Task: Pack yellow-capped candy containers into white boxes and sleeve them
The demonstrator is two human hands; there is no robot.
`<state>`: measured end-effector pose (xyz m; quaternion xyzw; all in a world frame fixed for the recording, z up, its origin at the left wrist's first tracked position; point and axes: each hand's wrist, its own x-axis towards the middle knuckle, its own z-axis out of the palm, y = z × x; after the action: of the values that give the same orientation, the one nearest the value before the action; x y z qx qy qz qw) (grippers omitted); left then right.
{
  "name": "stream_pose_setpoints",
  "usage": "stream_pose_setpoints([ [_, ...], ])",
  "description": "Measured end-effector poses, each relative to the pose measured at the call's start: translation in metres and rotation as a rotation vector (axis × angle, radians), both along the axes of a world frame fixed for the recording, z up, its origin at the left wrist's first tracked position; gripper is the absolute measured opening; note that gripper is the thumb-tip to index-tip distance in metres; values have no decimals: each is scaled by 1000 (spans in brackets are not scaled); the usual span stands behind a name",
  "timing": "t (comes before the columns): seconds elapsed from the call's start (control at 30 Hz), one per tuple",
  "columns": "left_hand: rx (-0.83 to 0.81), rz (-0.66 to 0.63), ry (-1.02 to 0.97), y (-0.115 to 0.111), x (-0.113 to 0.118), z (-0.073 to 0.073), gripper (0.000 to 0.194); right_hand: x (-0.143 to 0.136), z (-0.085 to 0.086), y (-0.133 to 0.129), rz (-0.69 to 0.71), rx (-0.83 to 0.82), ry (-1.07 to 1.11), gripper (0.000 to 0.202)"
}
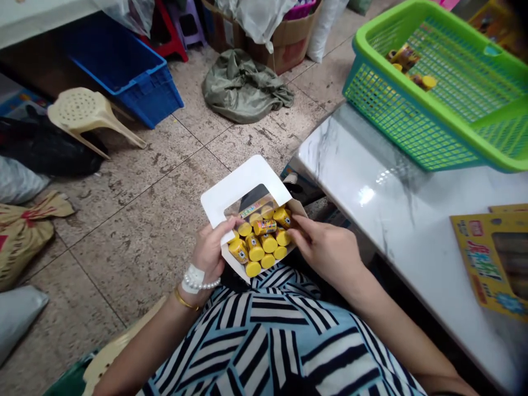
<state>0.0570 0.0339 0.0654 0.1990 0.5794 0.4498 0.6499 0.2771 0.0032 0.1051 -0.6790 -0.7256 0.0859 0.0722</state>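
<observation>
Both hands' grip (214, 250) flanking box (243, 184)

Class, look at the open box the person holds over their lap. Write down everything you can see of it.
The box is small, of what looks like white card, held tilted over the striped lap beside the marble-look table. Its lid flap stands open and up, with a window cut into it. Inside lie many small yellow-capped containers, packed close in rows. The left hand grips its left edge, thumb at the rim; the right hand holds the right side, fingertips touching the containers' edge.
</observation>
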Motion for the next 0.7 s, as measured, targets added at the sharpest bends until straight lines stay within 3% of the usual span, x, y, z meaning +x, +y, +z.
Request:
stream_pose_setpoints([
  [0.1, 77, -21, 40, -9, 1, -1, 22, -13, 4, 16, -11, -282, -205, 45],
  [0.17, 112, -29, 51, -13, 1, -4, 22, -19, 4, 25, 9, -347, -246, 39],
  [0.33, 129, 5, 32, -10, -1, -10, 22, -25, 2, 27, -39, -199, -211, 29],
  [0.4, 92, 19, 7, -5, -4, -12, 26, -20, 8, 23, -51, -63, -32, 26],
  [0.53, 7, 57, -70, 6, -9, -19, 32, 6, 29, 15, 36, 156, 586, 20],
  [0.63, -57, 82, -140, 12, -13, -25, 37, 30, 37, 5, -15, 148, 1028, 23],
  [0.7, -101, 92, -177, 15, -13, -28, 38, 40, 36, -5, -98, 126, 1146, 26],
])
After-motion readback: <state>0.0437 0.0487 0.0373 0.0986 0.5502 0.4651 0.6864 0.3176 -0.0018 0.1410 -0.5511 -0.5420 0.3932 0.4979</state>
